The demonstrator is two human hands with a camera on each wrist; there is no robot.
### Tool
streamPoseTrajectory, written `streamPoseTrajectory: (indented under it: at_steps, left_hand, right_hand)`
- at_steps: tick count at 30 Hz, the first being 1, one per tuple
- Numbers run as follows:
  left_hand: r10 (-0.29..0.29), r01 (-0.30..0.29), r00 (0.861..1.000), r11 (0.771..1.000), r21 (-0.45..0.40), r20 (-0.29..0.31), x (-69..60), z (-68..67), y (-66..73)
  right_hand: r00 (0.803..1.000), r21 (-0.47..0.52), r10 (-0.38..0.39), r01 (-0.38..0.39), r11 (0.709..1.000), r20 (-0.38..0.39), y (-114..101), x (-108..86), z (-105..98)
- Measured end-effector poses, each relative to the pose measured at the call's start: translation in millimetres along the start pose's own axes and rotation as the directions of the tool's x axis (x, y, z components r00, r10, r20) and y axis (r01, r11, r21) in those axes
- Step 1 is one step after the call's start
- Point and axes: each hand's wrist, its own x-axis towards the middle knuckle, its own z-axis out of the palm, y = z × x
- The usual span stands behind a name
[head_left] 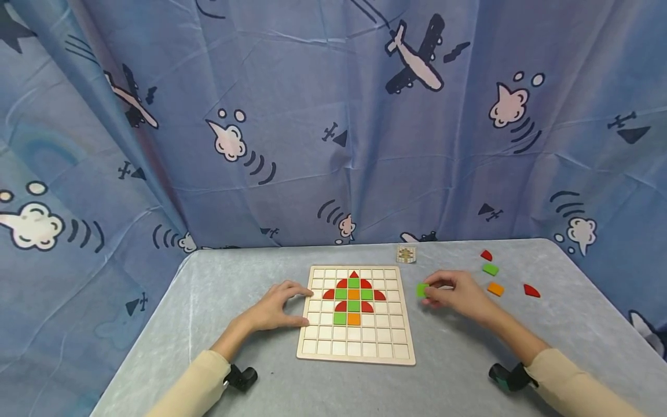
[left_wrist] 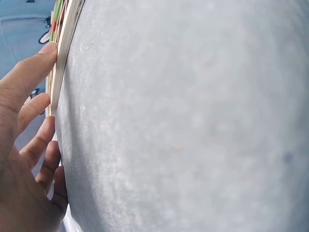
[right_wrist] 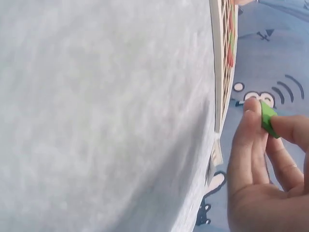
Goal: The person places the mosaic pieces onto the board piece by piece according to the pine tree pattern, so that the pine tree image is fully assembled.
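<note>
A wooden grid board [head_left: 380,350] lies flat on the table. Red quarter-round pieces, a red triangle [head_left: 354,274], and green and orange squares fill several cells in a tree-like shape. At the board's left edge rests my left hand [head_left: 271,308], its thumb and fingers spread and touching the rim; the left wrist view shows the thumb [left_wrist: 36,65] against the side. Between thumb and fingertips, my right hand [head_left: 458,296] pinches a green square tile [head_left: 421,290], held just right of the board. In the right wrist view the tile [right_wrist: 268,120] is seen nearly edge-on.
Loose on the table at the right are two red quarter-round pieces [head_left: 531,291] [head_left: 486,255], a green square [head_left: 490,269] and an orange square [head_left: 495,289]. Behind the board lies a small pattern card [head_left: 406,254]. A blue printed curtain [head_left: 292,116] hangs behind the table.
</note>
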Motion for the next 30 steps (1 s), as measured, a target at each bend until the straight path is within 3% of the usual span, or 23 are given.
streamPoseTrajectory:
  at_steps: [7,30]
  left_hand:
    - [-0.006,0.006,1.000,1.000,0.000,0.006,-0.5,-0.3,0.4]
    - [-0.012,0.012,1.000,1.000,0.002,0.009,-0.7,-0.8,0.4]
  right_hand:
    - [0.998,-0.125,-0.054,0.056,0.991,0.020,0,2.7,11]
    - [0.980,-0.027,-0.155,0.160,0.987,0.126,-16,17.0,56]
